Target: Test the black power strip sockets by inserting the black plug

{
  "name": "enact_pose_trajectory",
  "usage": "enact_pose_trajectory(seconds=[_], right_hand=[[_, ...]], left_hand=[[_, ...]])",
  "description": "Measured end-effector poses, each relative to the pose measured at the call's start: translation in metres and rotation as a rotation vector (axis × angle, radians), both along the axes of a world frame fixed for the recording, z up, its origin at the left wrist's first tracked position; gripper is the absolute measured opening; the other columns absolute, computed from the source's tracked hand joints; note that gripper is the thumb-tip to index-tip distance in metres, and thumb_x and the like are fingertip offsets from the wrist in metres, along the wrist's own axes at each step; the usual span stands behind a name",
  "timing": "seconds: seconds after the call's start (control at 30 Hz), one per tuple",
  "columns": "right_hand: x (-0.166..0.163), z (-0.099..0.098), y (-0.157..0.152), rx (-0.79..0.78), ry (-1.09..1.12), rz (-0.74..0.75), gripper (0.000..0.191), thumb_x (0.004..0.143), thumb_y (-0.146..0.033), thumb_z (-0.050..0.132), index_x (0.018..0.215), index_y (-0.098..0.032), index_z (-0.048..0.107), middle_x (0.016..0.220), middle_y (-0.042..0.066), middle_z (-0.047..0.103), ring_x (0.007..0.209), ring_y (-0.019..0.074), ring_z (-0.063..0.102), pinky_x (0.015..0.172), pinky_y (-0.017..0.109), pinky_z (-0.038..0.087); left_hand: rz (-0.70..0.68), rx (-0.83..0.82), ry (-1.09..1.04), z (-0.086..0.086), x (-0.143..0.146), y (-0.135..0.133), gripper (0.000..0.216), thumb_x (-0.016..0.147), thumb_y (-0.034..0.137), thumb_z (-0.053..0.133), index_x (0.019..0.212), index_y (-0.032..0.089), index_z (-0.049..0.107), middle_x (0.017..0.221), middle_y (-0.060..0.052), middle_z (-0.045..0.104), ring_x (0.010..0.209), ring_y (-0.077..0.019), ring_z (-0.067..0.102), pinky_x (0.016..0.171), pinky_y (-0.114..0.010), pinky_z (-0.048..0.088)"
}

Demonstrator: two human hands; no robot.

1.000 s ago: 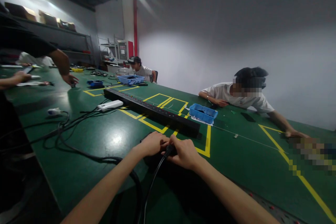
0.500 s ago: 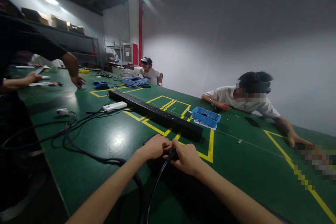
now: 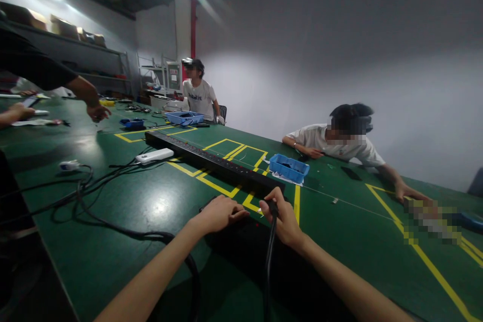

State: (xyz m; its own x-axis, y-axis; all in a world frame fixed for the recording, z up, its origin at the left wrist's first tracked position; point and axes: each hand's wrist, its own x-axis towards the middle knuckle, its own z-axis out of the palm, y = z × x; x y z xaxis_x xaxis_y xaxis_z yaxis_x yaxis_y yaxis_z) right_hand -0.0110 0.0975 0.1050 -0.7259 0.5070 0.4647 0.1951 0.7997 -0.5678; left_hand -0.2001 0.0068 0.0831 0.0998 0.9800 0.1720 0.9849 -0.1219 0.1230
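Note:
My right hand [image 3: 284, 219] is closed round a black plug [image 3: 272, 207] whose black cable [image 3: 268, 261] runs down toward me. It is lifted a little above a black power strip [image 3: 241, 234] that lies in front of me on the green table [image 3: 132, 211]. My left hand [image 3: 219, 212] rests flat on the near end of that strip, fingers lying forward. A second long black power strip [image 3: 211, 161] lies farther off, across the yellow floor-tape lines.
A blue tray [image 3: 289, 167] sits beyond the long strip, another blue tray [image 3: 184, 117] farther back. A white device [image 3: 154, 155] and tangled black cables [image 3: 86, 196] lie at left. Seated people work at right and at the far end; another person's arm [image 3: 75, 85] reaches in at left.
My right hand has drawn the plug to the right, away from my left hand and up off the near strip. The far person now stands. The view shifted slightly.

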Motion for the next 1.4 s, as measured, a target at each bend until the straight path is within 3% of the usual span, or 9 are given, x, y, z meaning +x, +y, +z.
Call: enact_pose_trajectory(seconds=[0.13, 0.27, 0.47, 0.77, 1.03, 1.4], right_hand=[[0.012, -0.001, 0.004, -0.116, 0.034, 0.024, 0.024, 0.088, -0.044, 0.033, 0.078, -0.022, 0.036, 0.061, -0.005, 0.043, 0.054, 0.0109, 0.045, 0.052, 0.021, 0.033], [0.016, -0.004, 0.003, -0.134, -0.113, 0.093, 0.027, 0.088, -0.045, 0.031, 0.075, -0.022, 0.036, 0.061, -0.005, 0.047, 0.056, 0.0114, 0.046, 0.052, 0.021, 0.032], [0.006, -0.002, -0.01, 0.102, -0.378, 0.015, 0.019, 0.089, -0.039, 0.034, 0.083, -0.022, 0.041, 0.064, -0.003, 0.057, 0.06, 0.0135, 0.054, 0.054, 0.021, 0.028], [0.008, -0.001, -0.016, 0.437, -0.496, -0.023, 0.021, 0.089, -0.04, 0.033, 0.092, -0.022, 0.042, 0.062, -0.002, 0.059, 0.055, 0.0156, 0.055, 0.05, 0.023, 0.021], [0.002, 0.006, -0.021, 0.578, -0.574, 0.008, 0.024, 0.086, -0.043, 0.038, 0.097, -0.022, 0.041, 0.07, 0.001, 0.065, 0.06, 0.0187, 0.06, 0.048, 0.025, 0.017], [0.003, 0.003, -0.024, 0.621, -0.564, 0.051, 0.023, 0.089, -0.041, 0.035, 0.103, -0.025, 0.042, 0.078, 0.0, 0.065, 0.066, 0.0172, 0.061, 0.048, 0.023, 0.021]], left_hand=[[0.007, 0.018, 0.004, -0.001, 0.001, 0.0, 0.05, 0.086, 0.051, 0.022, 0.09, 0.023, 0.064, 0.088, -0.005, 0.068, 0.082, -0.0211, 0.059, 0.07, -0.031, 0.036], [-0.005, 0.021, 0.001, 0.0, 0.002, -0.001, 0.051, 0.086, 0.051, 0.02, 0.091, 0.024, 0.064, 0.087, -0.004, 0.068, 0.083, -0.0209, 0.059, 0.073, -0.032, 0.036], [0.031, 0.018, 0.001, -0.002, 0.001, 0.001, 0.046, 0.088, 0.043, 0.023, 0.089, 0.022, 0.064, 0.09, -0.004, 0.067, 0.086, -0.0198, 0.058, 0.077, -0.03, 0.037], [0.023, 0.007, -0.015, -0.001, 0.003, -0.001, 0.041, 0.089, 0.041, 0.023, 0.096, 0.028, 0.062, 0.097, -0.001, 0.067, 0.092, -0.0204, 0.057, 0.077, -0.031, 0.036], [0.03, 0.014, 0.003, 0.0, 0.006, 0.0, 0.051, 0.087, 0.049, 0.019, 0.085, 0.024, 0.064, 0.092, -0.004, 0.068, 0.088, -0.0225, 0.059, 0.074, -0.032, 0.037], [0.025, 0.009, 0.019, -0.001, 0.005, 0.0, 0.049, 0.088, 0.047, 0.021, 0.085, 0.022, 0.063, 0.091, -0.005, 0.068, 0.086, -0.0216, 0.059, 0.074, -0.03, 0.037]])
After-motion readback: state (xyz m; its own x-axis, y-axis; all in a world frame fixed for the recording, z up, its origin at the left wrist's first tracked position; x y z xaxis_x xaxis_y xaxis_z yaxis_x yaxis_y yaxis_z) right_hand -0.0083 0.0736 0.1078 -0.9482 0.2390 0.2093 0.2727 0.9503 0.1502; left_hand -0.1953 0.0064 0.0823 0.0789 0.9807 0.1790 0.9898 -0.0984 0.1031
